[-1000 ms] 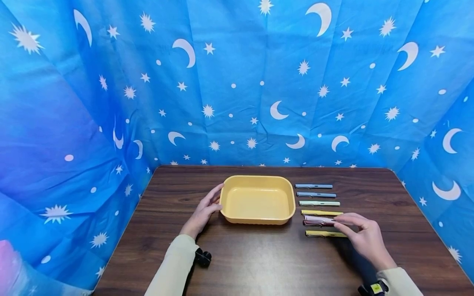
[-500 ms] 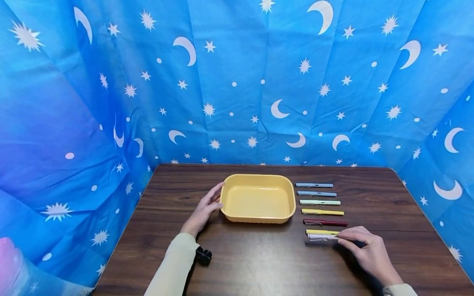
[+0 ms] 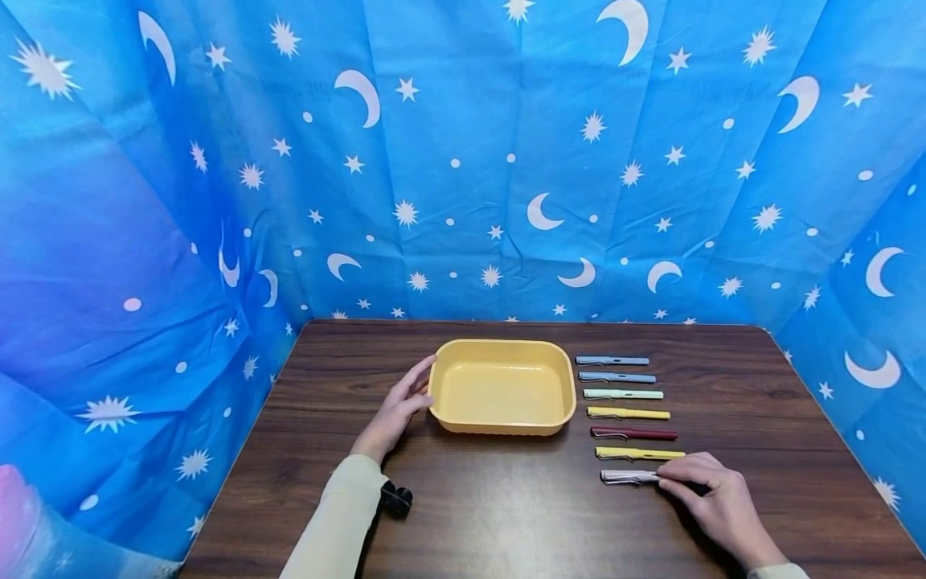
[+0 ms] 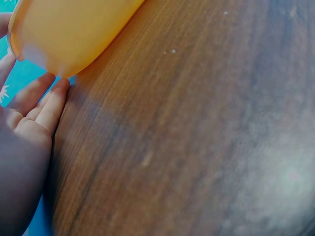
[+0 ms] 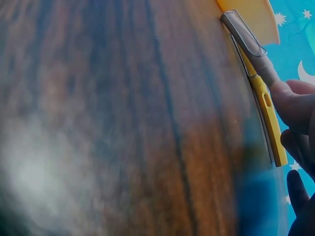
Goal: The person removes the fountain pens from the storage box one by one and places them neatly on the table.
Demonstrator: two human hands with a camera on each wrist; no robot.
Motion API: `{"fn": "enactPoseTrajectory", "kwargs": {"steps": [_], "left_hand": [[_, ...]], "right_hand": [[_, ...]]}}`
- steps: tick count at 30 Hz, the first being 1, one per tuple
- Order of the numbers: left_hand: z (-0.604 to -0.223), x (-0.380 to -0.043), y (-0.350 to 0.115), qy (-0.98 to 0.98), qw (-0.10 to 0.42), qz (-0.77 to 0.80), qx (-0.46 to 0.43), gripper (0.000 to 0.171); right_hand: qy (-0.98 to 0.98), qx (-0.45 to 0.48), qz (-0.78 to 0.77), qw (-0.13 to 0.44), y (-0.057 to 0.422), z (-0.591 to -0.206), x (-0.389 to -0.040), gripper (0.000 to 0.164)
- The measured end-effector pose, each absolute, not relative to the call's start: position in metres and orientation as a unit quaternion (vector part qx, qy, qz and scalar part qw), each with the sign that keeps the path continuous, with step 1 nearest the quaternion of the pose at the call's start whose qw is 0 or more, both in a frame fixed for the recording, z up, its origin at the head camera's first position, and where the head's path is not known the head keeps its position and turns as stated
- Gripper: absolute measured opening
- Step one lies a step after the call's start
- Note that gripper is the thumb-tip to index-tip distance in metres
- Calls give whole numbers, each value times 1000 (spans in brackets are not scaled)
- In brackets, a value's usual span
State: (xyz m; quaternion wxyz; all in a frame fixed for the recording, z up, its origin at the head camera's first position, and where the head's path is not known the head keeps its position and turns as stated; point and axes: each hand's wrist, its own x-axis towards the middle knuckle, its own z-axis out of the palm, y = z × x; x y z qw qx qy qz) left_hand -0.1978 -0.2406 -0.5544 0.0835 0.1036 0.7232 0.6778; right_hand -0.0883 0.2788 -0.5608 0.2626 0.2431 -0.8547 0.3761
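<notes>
My right hand (image 3: 716, 503) pinches the right end of a pale lilac pen (image 3: 628, 477) between thumb and fingers, low over the table at the near end of a column of pens. Just beyond it lies a yellow pen (image 3: 629, 453), which the right wrist view shows right behind the lilac pen (image 5: 246, 37). Farther back lie a dark red pen (image 3: 637, 433), another yellow pen (image 3: 629, 413) and a mint green pen (image 3: 624, 395). My left hand (image 3: 394, 418) rests against the left side of a yellow plastic box (image 3: 502, 429), its fairly straight fingertips touching the outer wall (image 4: 74, 34).
Two blue-grey pens, one (image 3: 617, 377) nearer and one (image 3: 612, 361) farther, finish the column to the right of the box. The dark wooden table (image 3: 506, 515) ends at a blue curtain (image 3: 463, 161) with moons and stars at the back and sides.
My right hand has carried the lilac pen toward me, from above the dark red pen, past the near yellow pen, to the near end of the column. My left hand stays at the box.
</notes>
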Motion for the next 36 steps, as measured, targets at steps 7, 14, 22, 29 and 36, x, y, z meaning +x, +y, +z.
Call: {"fn": "enactPoseTrajectory", "kwargs": {"steps": [7,14,22,29,36], "left_hand": [[-553,-197,-240,720,83,681,103,73],[-554,-197,-241,719,85,681,105,72],[-554,-198,-241,725,84,676,101,72],[-555,-198,-241,727,82,675,97,72],[-555,-198,-241,724,81,677,106,73]], "right_hand": [[-864,258,352,252,280,-560,-90,42],[-874,260,328,247,280,-561,-90,44],[-868,264,336,252,279,-561,-90,47],[-867,265,340,251,280,-561,-89,47],[-871,261,339,241,282,-564,-90,44]]}}
